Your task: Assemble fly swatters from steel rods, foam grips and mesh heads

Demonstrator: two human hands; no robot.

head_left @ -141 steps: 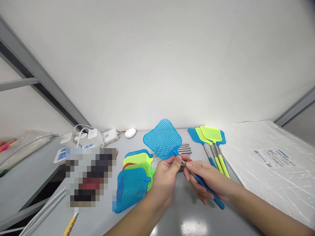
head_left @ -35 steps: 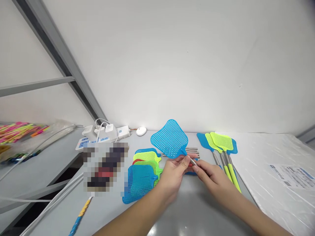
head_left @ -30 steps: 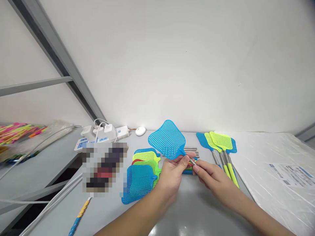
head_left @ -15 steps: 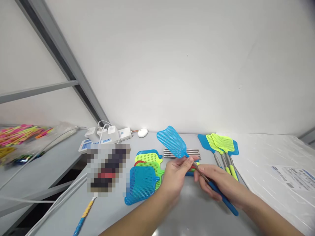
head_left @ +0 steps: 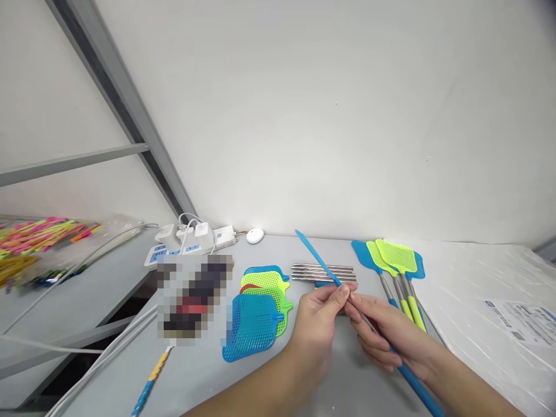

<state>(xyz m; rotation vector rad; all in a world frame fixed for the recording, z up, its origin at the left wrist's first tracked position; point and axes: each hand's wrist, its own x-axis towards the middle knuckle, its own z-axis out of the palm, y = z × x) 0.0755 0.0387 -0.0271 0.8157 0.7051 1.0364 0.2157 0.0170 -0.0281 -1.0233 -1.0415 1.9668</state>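
Observation:
A blue fly swatter (head_left: 317, 255) is in both hands above the table, its head turned edge-on. My left hand (head_left: 324, 313) pinches it where the head meets the metal rod. My right hand (head_left: 382, 330) is closed around the rod beside it, and the blue handle runs out below toward the lower right. Just behind my hands lie several metal rods (head_left: 324, 271) in a row, with blue handle parts partly hidden under my fingers. Left of my left hand are overlapping loose swatter heads (head_left: 256, 321) in blue, green, yellow and a little red.
Several swatters with rods and handles (head_left: 397, 258) lie to the right, beside a plastic-wrapped white package (head_left: 486, 289). A power strip (head_left: 186, 252) with plugs and cables and a white round device (head_left: 255, 236) stand by the wall. A blurred-out object (head_left: 195, 301) lies left.
The swatter has rotated in my hands, its head going from showing its face to edge-on. My right fingers have shifted along the rod, and the view has moved slightly.

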